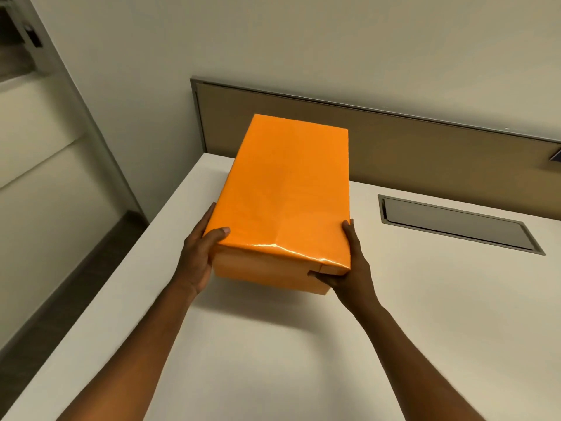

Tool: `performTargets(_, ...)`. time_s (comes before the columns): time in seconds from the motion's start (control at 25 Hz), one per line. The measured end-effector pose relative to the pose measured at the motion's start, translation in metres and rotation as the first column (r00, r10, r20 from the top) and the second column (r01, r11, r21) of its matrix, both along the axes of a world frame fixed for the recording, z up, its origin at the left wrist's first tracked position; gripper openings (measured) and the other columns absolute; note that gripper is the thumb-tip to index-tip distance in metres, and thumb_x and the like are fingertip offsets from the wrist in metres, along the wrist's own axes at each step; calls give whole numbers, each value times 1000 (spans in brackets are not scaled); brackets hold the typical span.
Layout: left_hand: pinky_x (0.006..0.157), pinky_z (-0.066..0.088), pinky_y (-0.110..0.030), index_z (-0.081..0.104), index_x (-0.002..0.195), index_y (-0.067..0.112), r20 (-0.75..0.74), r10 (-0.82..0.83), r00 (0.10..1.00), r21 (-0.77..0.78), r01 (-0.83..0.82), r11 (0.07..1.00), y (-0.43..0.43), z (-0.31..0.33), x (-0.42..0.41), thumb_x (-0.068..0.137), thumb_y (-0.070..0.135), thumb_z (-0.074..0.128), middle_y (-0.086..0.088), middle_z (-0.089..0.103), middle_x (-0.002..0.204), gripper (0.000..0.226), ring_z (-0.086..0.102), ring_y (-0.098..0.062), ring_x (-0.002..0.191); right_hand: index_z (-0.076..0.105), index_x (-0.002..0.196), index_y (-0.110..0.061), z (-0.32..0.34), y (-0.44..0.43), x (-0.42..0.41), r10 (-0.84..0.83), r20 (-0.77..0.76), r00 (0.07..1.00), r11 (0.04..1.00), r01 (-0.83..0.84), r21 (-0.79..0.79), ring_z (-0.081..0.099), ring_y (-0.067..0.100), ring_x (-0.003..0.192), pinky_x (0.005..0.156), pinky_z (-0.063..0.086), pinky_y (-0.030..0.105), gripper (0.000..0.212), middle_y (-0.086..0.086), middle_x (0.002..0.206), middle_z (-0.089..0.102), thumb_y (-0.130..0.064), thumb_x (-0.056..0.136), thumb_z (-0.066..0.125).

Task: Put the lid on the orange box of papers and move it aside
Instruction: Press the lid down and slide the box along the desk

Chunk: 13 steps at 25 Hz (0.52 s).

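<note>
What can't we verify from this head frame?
- Papers: hidden in the head view; the lid covers the orange box.
- Whether the box rests on the desk or is lifted: underside hidden.
- Fingers of the left hand and right hand: behind the box sides.
- Dark object: cut off by the right edge.

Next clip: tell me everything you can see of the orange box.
The orange box is a long rectangular carton with a glossy orange lid already seated over a duller orange base; the lid's near edge catches a highlight. It sits toward the white desk's back left part, its long axis running away from the camera. The left hand grips its near left corner, thumb on the lid; the right hand holds the near right corner. Whether it rests on the desk or is lifted is unclear. No papers show.
</note>
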<state>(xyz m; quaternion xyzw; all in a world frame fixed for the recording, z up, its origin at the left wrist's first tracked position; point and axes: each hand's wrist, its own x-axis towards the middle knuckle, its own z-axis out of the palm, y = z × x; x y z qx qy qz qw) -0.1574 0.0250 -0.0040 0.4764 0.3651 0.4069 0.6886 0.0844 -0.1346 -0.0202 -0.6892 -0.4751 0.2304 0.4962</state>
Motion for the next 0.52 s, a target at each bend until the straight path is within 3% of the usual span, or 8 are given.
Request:
performTargets(0.12,71,55,-26,45,140,29,12,25,1000,3,-25,1000,42,0,-12,78,24,60,4,60,126,64,60,-19,107,14,134,-62,-3,45,-11,11,-9,1000,1000,-11,6,28,21,141,88,42,0,117,0,162,9,-8,62,88)
performTargets(0.24,75,51,-29,46,140,28,-2,56,998,2,-56,998,84,-7,-21,78,23,60,6,61,123,64,59,-19,106,12,135,-63,-5,84,-24,29,-2,1000,1000,-29,3,24,22,145,105,42,24,117,-1,163,8,-14,61,89)
performTargets(0.36,78,49,-32,45,141,27,-31,60,998,-1,-60,998,117,-21,-28,78,25,59,0,59,129,64,57,-21,108,17,141,-45,-22,116,-30,17,2,1000,1000,-17,-19,22,24,146,95,39,1,112,-1,163,6,-9,63,88)
performTargets(0.4,79,49,-32,45,141,27,-35,62,997,-5,-62,998,125,-26,-29,78,25,59,-1,58,130,64,57,-21,109,17,142,-44,-23,123,-33,10,23,1000,1000,-9,-28,22,24,146,96,40,3,112,-2,163,5,-10,63,88)
performTargets(0.52,80,49,-32,47,140,26,-46,77,996,-25,-79,997,146,-39,-33,77,24,60,-3,58,131,64,56,-23,111,18,145,-48,-36,140,-36,27,63,998,999,-24,-44,25,21,145,103,50,40,106,-14,159,12,-27,65,85)
